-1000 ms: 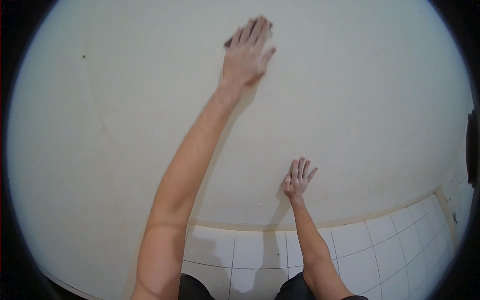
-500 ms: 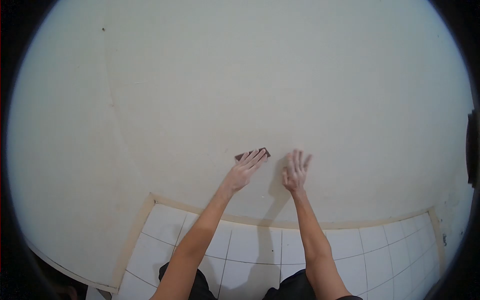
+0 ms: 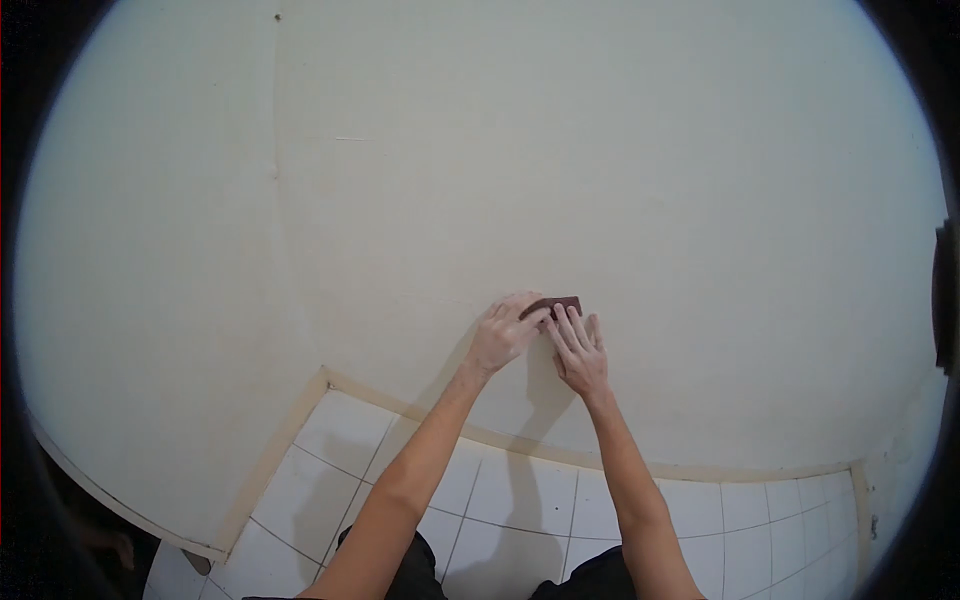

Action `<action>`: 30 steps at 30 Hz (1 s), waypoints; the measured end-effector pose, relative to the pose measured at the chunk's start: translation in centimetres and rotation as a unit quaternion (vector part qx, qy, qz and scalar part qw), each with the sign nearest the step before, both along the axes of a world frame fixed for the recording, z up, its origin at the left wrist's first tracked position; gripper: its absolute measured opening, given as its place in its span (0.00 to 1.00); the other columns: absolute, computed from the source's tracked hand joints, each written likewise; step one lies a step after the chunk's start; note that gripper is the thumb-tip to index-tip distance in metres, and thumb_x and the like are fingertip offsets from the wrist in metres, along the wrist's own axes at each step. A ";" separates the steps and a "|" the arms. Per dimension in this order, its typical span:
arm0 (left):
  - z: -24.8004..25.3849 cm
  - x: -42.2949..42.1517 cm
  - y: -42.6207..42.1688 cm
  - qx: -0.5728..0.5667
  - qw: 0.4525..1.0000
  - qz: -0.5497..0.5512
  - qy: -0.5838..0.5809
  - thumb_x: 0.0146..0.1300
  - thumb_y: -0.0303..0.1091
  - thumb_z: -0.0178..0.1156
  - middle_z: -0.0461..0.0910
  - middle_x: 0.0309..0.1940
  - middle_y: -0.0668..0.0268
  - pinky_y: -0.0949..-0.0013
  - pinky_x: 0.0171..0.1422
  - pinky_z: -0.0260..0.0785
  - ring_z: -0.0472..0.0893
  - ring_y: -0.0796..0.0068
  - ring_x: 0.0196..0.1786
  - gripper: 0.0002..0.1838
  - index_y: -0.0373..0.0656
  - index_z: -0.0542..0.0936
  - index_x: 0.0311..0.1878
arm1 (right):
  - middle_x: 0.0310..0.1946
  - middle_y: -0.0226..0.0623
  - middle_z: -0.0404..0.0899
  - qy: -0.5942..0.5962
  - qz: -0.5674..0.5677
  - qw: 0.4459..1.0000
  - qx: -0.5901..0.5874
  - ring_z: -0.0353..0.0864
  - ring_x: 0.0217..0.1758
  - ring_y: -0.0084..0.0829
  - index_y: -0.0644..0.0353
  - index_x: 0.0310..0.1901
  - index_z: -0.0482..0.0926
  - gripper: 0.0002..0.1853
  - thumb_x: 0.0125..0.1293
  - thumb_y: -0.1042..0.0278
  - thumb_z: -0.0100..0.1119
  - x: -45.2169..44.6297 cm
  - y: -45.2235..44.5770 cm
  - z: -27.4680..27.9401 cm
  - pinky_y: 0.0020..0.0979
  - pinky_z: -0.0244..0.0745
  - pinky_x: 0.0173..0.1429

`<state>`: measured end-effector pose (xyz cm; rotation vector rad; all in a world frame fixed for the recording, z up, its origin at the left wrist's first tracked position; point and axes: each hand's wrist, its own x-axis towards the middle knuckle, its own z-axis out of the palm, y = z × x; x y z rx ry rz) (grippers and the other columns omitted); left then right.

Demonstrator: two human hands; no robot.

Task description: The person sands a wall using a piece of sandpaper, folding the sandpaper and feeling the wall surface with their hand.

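Observation:
A dark reddish-brown piece of sandpaper is at the pale wall in front of me, its left end bent. My left hand grips that left end between thumb and fingers. From below, my right hand lays its extended fingers over the right part of the sandpaper and holds it too. The two hands are close together, fingertips almost meeting. What lies behind the sandpaper is hidden.
The pale wall fills most of the view, with a corner on the left and a thin scratch. Below runs a beige skirting strip above white floor tiles. A dark object stands at the right edge.
The sandpaper has shifted right with my left hand, which went from flat fingers to a grip on its end. My right hand has moved left onto it. The view has turned slightly left.

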<state>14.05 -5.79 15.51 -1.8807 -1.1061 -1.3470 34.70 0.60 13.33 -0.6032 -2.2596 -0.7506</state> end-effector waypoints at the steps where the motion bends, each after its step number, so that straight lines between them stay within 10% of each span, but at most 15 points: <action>1: 0.1 0.0 0.0 0.000 1.000 0.006 0.023 0.59 0.27 0.70 0.80 0.65 0.62 0.58 0.68 0.78 0.81 0.60 0.64 0.21 0.45 0.85 0.57 | 0.81 0.30 0.62 0.008 0.001 1.000 0.027 0.62 0.83 0.32 0.44 0.77 0.69 0.38 0.63 0.65 0.64 0.1 0.3 0.0 0.58 0.50 0.86; 8: 0.1 0.2 -0.2 0.035 0.998 -0.052 0.017 0.60 0.27 0.68 0.87 0.52 0.62 0.63 0.52 0.83 0.87 0.60 0.51 0.20 0.43 0.85 0.57 | 0.73 0.36 0.73 0.099 0.055 0.983 0.144 0.70 0.77 0.34 0.48 0.70 0.76 0.30 0.66 0.66 0.68 0.2 0.4 2.5 0.52 0.60 0.82; 13: 1.9 1.7 0.7 -0.219 0.919 -0.150 -0.290 0.71 0.30 0.63 0.89 0.45 0.59 0.69 0.47 0.82 0.88 0.72 0.45 0.15 0.37 0.84 0.59 | 0.71 0.47 0.72 0.388 0.135 0.910 0.060 0.72 0.74 0.47 0.54 0.69 0.76 0.27 0.68 0.73 0.68 -1.8 -1.8 6.9 0.49 0.68 0.74; 20: 5.0 2.2 0.0 -0.270 0.733 -0.372 -0.501 0.78 0.34 0.58 0.88 0.47 0.63 0.71 0.53 0.81 0.87 0.76 0.47 0.18 0.32 0.82 0.62 | 0.72 0.45 0.71 0.320 0.129 0.937 0.059 0.70 0.75 0.47 0.55 0.65 0.80 0.27 0.63 0.82 0.66 -2.1 -2.5 8.1 0.48 0.67 0.74; 30: 8.9 3.3 -2.9 -0.302 0.695 -0.449 -0.474 0.77 0.39 0.61 0.86 0.51 0.62 0.65 0.57 0.81 0.86 0.74 0.52 0.20 0.34 0.81 0.63 | 0.47 0.34 0.86 0.289 0.149 0.946 0.014 0.84 0.54 0.35 0.53 0.56 0.86 0.19 0.62 0.77 0.70 0.5 -2.8 10.4 0.40 0.76 0.61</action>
